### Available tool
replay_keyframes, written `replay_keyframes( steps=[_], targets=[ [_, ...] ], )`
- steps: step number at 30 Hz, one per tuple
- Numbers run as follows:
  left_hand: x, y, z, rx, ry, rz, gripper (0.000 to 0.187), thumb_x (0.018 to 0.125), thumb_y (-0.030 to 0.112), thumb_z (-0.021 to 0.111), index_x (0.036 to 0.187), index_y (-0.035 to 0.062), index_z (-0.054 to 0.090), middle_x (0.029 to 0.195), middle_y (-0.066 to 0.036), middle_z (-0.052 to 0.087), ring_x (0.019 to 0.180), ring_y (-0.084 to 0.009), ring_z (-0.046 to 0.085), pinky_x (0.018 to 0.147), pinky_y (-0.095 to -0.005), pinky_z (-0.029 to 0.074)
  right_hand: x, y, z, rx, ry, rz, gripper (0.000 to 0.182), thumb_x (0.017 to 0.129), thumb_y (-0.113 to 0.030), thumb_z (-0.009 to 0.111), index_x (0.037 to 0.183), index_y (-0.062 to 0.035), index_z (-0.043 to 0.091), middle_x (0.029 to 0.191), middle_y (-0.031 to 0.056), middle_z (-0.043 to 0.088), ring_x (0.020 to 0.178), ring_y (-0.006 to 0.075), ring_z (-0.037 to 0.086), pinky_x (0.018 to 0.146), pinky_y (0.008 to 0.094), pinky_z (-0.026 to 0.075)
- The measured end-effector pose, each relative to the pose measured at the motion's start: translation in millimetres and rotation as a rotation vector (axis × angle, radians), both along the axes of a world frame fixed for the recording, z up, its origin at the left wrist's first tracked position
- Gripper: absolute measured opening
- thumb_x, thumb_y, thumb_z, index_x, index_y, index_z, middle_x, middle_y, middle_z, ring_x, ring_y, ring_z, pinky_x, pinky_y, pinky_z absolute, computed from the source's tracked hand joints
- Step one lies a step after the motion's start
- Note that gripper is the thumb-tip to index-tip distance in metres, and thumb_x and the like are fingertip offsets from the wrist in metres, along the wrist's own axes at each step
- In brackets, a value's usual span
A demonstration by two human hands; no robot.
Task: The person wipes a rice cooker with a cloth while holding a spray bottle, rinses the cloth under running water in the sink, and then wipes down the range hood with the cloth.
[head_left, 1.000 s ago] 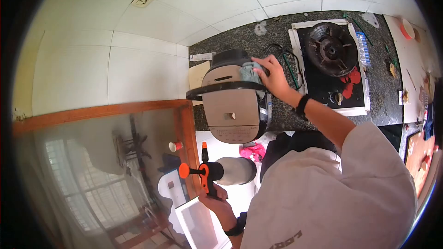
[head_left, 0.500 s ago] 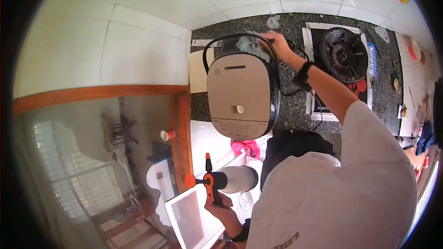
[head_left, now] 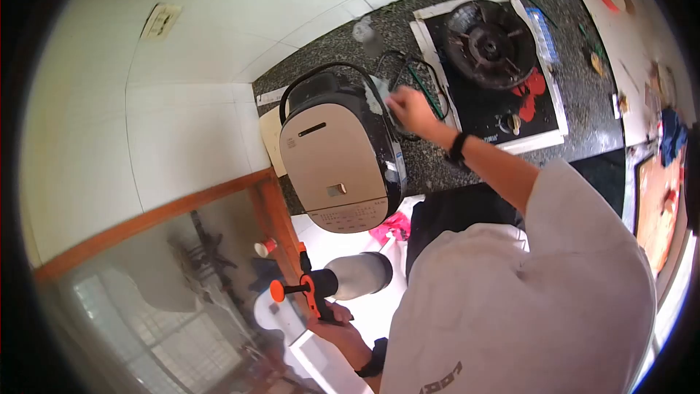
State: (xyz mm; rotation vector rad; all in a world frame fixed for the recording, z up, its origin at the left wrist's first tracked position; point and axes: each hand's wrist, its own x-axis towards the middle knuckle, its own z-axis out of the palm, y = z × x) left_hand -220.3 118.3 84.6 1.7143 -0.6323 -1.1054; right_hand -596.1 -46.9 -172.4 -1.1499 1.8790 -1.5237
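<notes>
Right hand (head_left: 410, 111): yours, closed around a bunched-up cloth (head_left: 379, 96), pressing it against the upper right flank of the rice cooker (head_left: 337, 152), just under where the carry handle (head_left: 321, 74) arcs over the back.
Left hand (head_left: 332, 319): wrapped tight on the grip of the spray bottle (head_left: 343, 281), held low beside your body, orange nozzle pointing away from the cooker.
Where the cooker sits: on the dark speckled counter (head_left: 437, 168), tucked into the corner by the white tiled wall, lid shut, button panel facing you.
Next door: gas stove (head_left: 490, 42) to the right, with a black cord (head_left: 415, 66) looped between the two.
Wiping tip: I'd keep the cloth flat against the curved side rather than balled, so more of it touches. Short strokes following the curve should work best.
Watch out: the cord is right by your knuckles, so it looks easy to snag.
Bottle tip: probably best to keep that nozzle aimed off the button panel and the lid vent.
</notes>
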Motion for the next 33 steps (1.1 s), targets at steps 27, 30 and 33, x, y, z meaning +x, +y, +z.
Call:
replay_keyframes(
  steps=[27, 30, 33],
  targets=[
    [-37.8, -130.1, 74.3, -0.365, 0.097, -0.649, 0.039, 0.089, 0.043, 0.045, 0.080, 0.0055, 0.053, 0.046, 0.001, 0.031, 0.036, -0.0116, 0.027, 0.038, -0.0269, 0.023, 61.9, 31.9, -60.9, -0.052, -0.092, -0.217, 0.017, 0.086, -0.006, 0.055, 0.100, -0.0048, 0.066, 0.098, 0.0206, 0.057, 0.095, 0.0421, 0.061, 0.083, 0.0497, 0.051],
    [-40.0, -140.5, 62.1, -0.349, 0.119, -0.762, 0.040, 0.088, 0.043, 0.045, 0.079, 0.0057, 0.052, 0.046, 0.000, 0.033, 0.037, -0.0113, 0.029, 0.039, -0.0264, 0.024, 66.4, 35.2, -66.1, -0.052, -0.125, -0.190, 0.013, 0.086, -0.006, 0.056, 0.097, -0.0034, 0.064, 0.101, 0.0211, 0.056, 0.096, 0.0421, 0.060, 0.082, 0.0497, 0.051],
    [-32.7, -152.7, 58.4, -0.342, 0.101, -0.788, 0.040, 0.089, 0.044, 0.044, 0.079, 0.0061, 0.051, 0.046, 0.000, 0.034, 0.037, -0.0111, 0.029, 0.039, -0.0258, 0.024, 102.9, 79.5, -86.3, -0.075, -0.055, -0.165, 0.007, 0.085, -0.005, 0.058, 0.090, -0.0007, 0.059, 0.101, 0.0225, 0.053, 0.092, 0.0417, 0.060, 0.080, 0.0485, 0.051]
  ],
)
